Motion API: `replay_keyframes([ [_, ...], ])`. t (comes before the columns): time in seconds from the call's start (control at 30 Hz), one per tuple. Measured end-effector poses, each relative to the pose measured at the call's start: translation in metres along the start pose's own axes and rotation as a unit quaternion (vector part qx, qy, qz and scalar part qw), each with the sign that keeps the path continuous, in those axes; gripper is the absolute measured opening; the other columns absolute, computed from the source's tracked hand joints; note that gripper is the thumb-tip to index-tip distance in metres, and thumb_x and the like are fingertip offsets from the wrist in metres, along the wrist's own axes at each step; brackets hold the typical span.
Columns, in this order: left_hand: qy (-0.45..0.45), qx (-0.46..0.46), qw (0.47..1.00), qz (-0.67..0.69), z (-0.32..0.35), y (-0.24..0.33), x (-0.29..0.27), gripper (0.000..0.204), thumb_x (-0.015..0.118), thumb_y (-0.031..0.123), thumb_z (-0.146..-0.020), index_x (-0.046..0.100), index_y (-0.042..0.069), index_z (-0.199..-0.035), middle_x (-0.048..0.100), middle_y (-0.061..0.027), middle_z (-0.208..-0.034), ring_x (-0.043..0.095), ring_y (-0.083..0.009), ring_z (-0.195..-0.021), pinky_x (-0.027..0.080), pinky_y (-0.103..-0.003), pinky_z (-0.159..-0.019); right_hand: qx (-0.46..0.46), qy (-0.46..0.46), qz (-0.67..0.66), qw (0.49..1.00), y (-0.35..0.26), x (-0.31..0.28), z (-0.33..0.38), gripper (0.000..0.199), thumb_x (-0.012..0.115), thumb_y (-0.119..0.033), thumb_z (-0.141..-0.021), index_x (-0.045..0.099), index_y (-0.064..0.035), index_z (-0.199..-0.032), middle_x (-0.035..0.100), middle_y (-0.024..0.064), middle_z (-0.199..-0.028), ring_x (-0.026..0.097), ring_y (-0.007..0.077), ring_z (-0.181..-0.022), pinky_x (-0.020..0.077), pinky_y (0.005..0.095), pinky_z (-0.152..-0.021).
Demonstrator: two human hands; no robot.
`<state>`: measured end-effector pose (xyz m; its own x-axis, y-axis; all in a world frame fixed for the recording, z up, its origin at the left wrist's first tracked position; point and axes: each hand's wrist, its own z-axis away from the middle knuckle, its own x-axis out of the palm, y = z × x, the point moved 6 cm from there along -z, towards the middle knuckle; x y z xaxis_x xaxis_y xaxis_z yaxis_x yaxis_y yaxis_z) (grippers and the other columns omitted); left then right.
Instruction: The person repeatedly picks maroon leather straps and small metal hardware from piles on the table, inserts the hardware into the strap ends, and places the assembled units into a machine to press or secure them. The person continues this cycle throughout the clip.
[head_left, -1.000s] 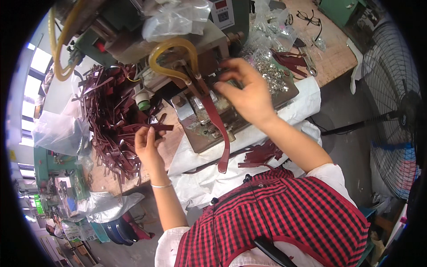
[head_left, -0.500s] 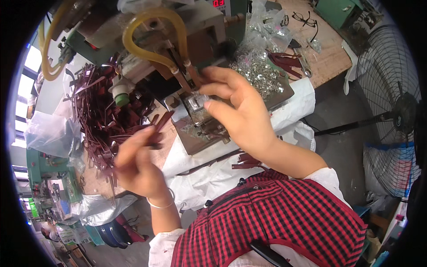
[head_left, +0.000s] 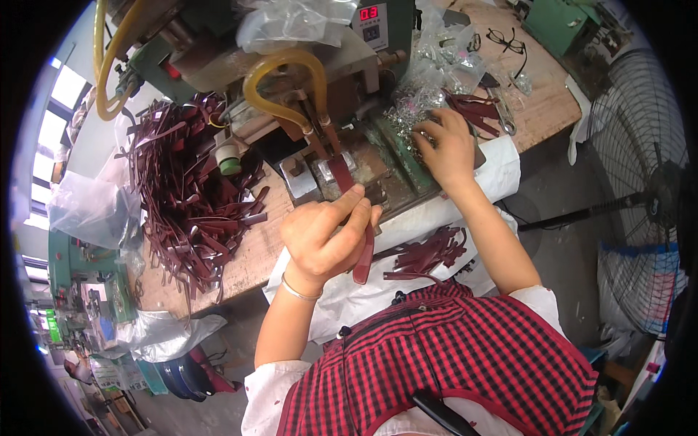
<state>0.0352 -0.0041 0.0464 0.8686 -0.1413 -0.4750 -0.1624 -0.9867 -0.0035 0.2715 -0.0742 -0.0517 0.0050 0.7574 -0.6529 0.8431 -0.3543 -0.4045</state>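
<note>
My left hand (head_left: 325,234) pinches a dark red leather strap (head_left: 342,174) between thumb and fingers. One end of the strap lies on the small metal die block (head_left: 323,171) of a press; its other end hangs below my fingers. My right hand (head_left: 452,154) is over the pile of small shiny metal pieces (head_left: 401,125), its fingers bent and apart. Any piece at its fingertips is too small to make out. Two metal prongs fed by a yellow hose (head_left: 285,59) come down just above the die.
A large heap of dark red straps (head_left: 196,189) covers the bench at left. More straps (head_left: 429,254) lie on white cloth by my lap. Glasses (head_left: 507,41) and a clear plastic bag (head_left: 449,62) are at the back right, and a fan (head_left: 647,192) stands at far right.
My left hand has moved right from beside the strap heap, bringing a strap onto the die. My right hand has left the die and gone right to the metal pieces.
</note>
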Motion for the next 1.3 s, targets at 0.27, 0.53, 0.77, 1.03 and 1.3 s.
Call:
replay_keyframes([
  [0.27,-0.040,-0.171,0.984,0.015,0.034,0.020,-0.046,0.033,0.081,0.002,-0.072,0.074,0.006,-0.104,0.075,-0.0137,-0.109,0.069,-0.0212,-0.071,0.051,-0.028,-0.059,-0.033,-0.085,0.059,0.994,-0.024,0.017,-0.010,0.015,0.067,-0.005,-0.084,0.068,-0.0026,-0.099,0.068,0.0161,-0.107,0.064,0.0346,-0.103,0.0529,0.0398,-0.082],
  [0.53,-0.104,-0.233,0.907,-0.336,0.089,-0.092,-0.154,0.017,0.076,0.005,-0.079,0.075,0.009,-0.095,0.069,-0.0049,-0.089,0.059,-0.0261,-0.074,0.046,-0.038,-0.069,0.170,-0.020,-0.238,0.956,0.017,-0.018,0.009,0.015,0.069,-0.008,-0.093,0.072,0.0001,-0.104,0.074,0.0065,-0.097,0.066,0.0122,-0.088,0.0504,0.0262,-0.083],
  [0.77,-0.392,-0.162,0.830,-0.362,0.153,-0.195,-0.120,0.017,0.065,0.003,-0.070,0.069,0.008,-0.085,0.061,-0.0093,-0.095,0.061,-0.0310,-0.094,0.051,-0.042,-0.078,0.179,0.001,-0.248,0.952,0.011,-0.016,0.015,0.014,0.068,-0.004,-0.091,0.071,-0.0005,-0.104,0.073,0.0098,-0.096,0.068,0.0160,-0.086,0.0512,0.0279,-0.081],
  [1.03,0.028,-0.494,0.869,-0.034,0.160,-0.149,-0.130,0.010,0.067,0.000,-0.094,0.068,-0.002,-0.103,0.070,-0.0057,-0.091,0.069,-0.0150,-0.074,0.053,-0.026,-0.066,0.240,-0.003,-0.300,0.923,0.009,-0.059,0.040,0.016,0.072,-0.004,-0.088,0.075,-0.0001,-0.103,0.075,0.0080,-0.096,0.067,0.0135,-0.087,0.0516,0.0267,-0.081],
  [1.3,0.134,-0.553,0.814,0.114,0.161,-0.130,-0.064,0.027,0.056,0.022,-0.106,0.069,-0.002,-0.108,0.070,-0.0047,-0.090,0.061,-0.0068,-0.067,0.043,-0.019,-0.057,0.146,-0.085,-0.490,0.855,-0.104,-0.003,-0.020,0.028,0.071,-0.002,-0.083,0.067,0.0019,-0.111,0.073,0.0084,-0.091,0.070,0.0158,-0.089,0.0525,0.0291,-0.081],
])
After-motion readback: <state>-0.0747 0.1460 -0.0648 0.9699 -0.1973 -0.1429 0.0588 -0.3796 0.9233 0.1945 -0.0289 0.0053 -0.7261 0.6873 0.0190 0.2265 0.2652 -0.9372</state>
